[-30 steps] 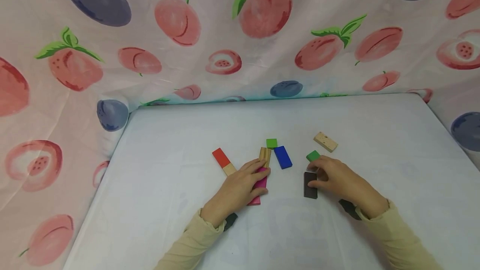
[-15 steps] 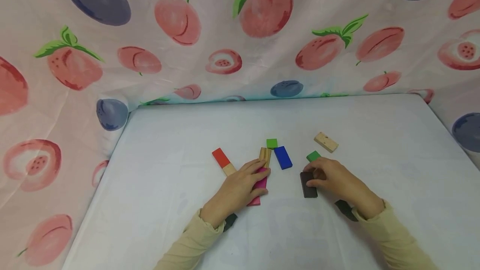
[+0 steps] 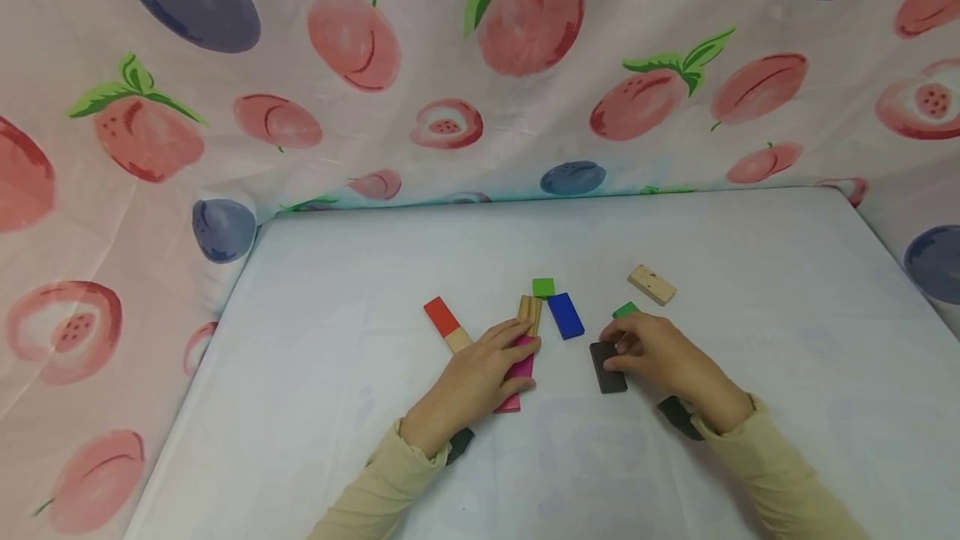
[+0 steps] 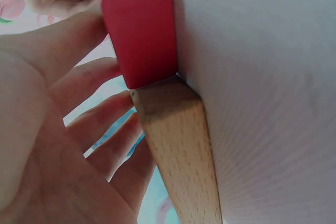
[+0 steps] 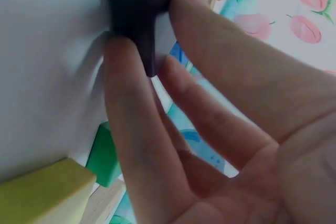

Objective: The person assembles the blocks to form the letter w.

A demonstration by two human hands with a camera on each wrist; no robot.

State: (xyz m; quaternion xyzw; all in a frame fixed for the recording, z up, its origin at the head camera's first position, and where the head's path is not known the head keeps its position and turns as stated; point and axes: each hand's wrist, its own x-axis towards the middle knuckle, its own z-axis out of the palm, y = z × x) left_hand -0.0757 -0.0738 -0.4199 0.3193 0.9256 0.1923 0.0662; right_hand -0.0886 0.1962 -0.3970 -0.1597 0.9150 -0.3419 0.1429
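My right hand [image 3: 667, 354] pinches a black wooden block [image 3: 606, 370], thumb on its top face and a finger at its edge. In the right wrist view the dark block [image 5: 131, 14] sits between thumb and finger, close to the white surface. My left hand [image 3: 468, 382] rests over a row of blocks, fingers extended across a magenta block [image 3: 521, 367] and light wooden blocks [image 3: 529, 309]. A pinkish-red block [image 3: 511, 404] shows below its thumb. In the left wrist view a red block [image 4: 139, 35] meets a wooden block [image 4: 181, 150] end to end.
A red block [image 3: 442, 315] joins a tan block [image 3: 459, 340] at the left. A light green block [image 3: 543, 287] and blue block [image 3: 566, 316] lie mid-table; a green block [image 3: 626, 309] and speckled wooden block [image 3: 652, 284] farther right. A yellow block [image 5: 42, 192] shows only in the right wrist view.
My right hand has slid left with the black block, which now lies slightly tilted and nearer the magenta block. The left hand has stayed in place.
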